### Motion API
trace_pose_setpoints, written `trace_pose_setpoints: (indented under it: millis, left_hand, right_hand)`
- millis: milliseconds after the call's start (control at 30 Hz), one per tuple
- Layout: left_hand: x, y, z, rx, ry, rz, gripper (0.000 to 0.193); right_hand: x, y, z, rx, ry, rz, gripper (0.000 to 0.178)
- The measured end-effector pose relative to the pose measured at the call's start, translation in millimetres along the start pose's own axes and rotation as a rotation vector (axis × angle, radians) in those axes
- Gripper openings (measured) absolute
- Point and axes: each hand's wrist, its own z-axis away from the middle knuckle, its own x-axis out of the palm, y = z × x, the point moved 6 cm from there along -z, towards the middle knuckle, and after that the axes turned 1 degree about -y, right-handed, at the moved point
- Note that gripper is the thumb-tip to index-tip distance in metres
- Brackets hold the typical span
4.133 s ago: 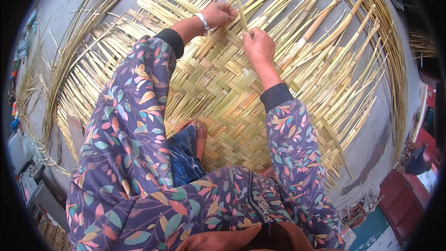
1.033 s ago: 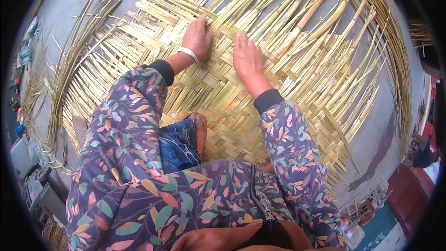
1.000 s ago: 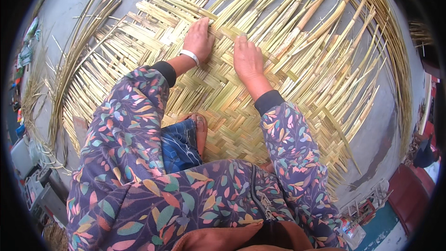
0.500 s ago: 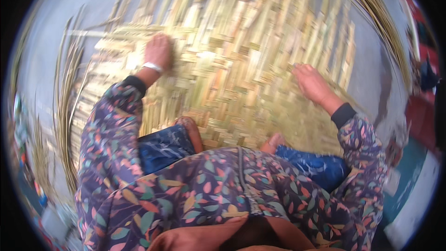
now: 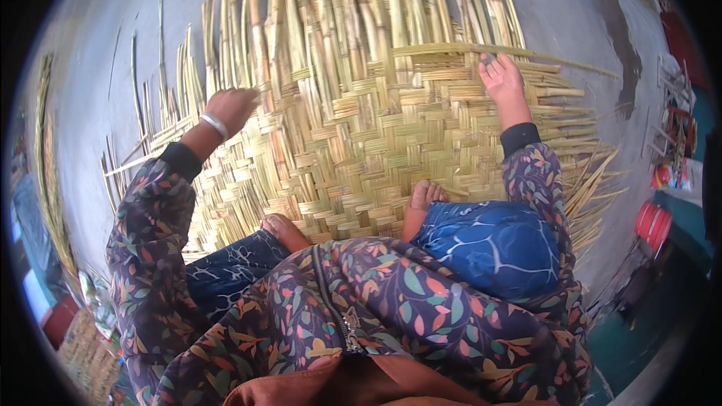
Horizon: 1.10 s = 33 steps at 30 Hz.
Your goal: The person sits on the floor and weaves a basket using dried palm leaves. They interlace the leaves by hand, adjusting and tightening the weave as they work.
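A woven mat of split reed strips [image 5: 376, 135] spreads over the floor under my bare feet. From its far edge long loose strips [image 5: 395, 15] fan outward. My left hand [image 5: 232, 111], with a white bangle at the wrist, is closed over the left part of the weave; what its fingers hold is hidden. At the right, my right hand [image 5: 502, 79] has its fingers apart, just below a bundle of thin crosswise strips [image 5: 560, 57] laid over the long ones. A small grey thing or mark shows at its fingertips, too small to name.
Loose reed ends [image 5: 590, 195] stick out along the mat's right side. A bundle of long reeds [image 5: 51, 173] lies at the far left on the grey floor [image 5: 571, 11]. A red round container [image 5: 653, 224] stands at the right edge.
The view has swung round, so the mat sits differently beneath me. My left hand now shows lower and further left; my right hand is higher, beside the crosswise strips.
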Motion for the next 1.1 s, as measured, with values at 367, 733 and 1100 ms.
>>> trace_pose_setpoints:
  millis: [367,733,1100]
  left_hand:
    - [-54.4,235.8,-196.8,0.266,0.146,0.414,0.039]
    - [-34.4,228.9,-228.0,-0.007,-0.054,0.616,0.027]
    - [-45.5,241.5,-218.7,0.097,0.028,0.346,0.025]
  right_hand:
    - [4.2,-71.7,6.1,-0.167,-0.187,0.025,0.013]
    - [-65.7,-141.1,-40.1,-0.266,-0.092,-0.162,0.015]
    - [-54.6,-145.0,-81.3,-0.230,0.084,-0.147,0.016]
